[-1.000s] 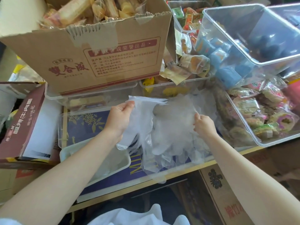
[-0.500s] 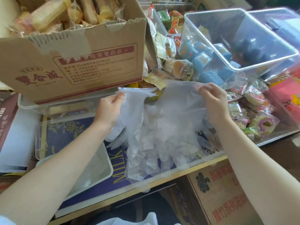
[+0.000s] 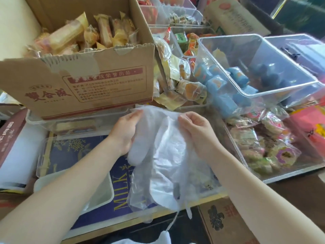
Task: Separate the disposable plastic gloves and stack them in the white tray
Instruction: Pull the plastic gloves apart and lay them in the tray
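Bright daylight, soft shadows (edges warped, blurry).

**Thin film, clear bins, torn card**

The gloves [image 3: 163,155] are thin, crinkled, translucent plastic film. The white tray [image 3: 98,196] looks smooth, matt plastic. A cardboard box [image 3: 91,85] is matt brown with ragged tape; a clear bin [image 3: 260,67] is glossy hard plastic.

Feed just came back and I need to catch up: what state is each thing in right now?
left hand: pinching the gloves' top edge
right hand: pinching the same top edge
plastic gloves: bunched together, hanging between both hands, not yet separated
white tray: on the table under the left forearm, contents unclear
cardboard box: open, full of wrapped snacks
tilted clear bin: open, holding blue packets
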